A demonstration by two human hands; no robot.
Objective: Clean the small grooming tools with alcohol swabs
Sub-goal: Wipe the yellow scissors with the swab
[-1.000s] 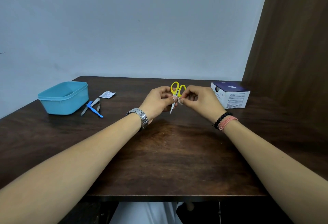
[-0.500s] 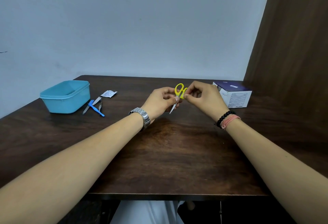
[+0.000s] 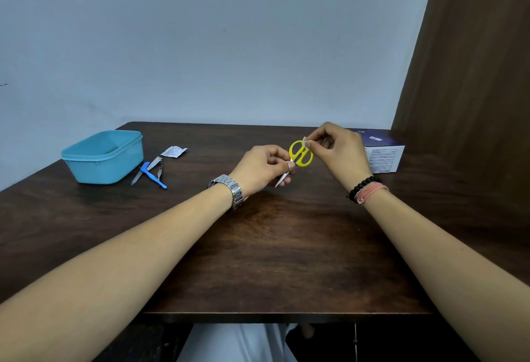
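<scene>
Small scissors with yellow handles [image 3: 301, 155] hang above the middle of the dark wooden table [image 3: 275, 261], blade tips pointing down and left. My left hand [image 3: 265, 169] pinches them by the blades just below the handles. A small white swab [image 3: 305, 142] is pinched in my right hand [image 3: 341, 150] and pressed against the top of the yellow handle loop. At the left lie a blue-handled tool [image 3: 153, 178], a metal nail file [image 3: 146, 171] and a small nail clipper [image 3: 159, 171].
A light blue plastic tub [image 3: 104, 158] stands at the table's left side. A torn white swab packet [image 3: 173, 151] lies behind the tools. A white and purple box [image 3: 383, 155] sits at the back right, partly behind my right hand. A brown panel rises at the right.
My right hand has slid the swab from the blades near the pivot up to the top of the yellow handle. The scissors have tilted a little to the right in my left hand.
</scene>
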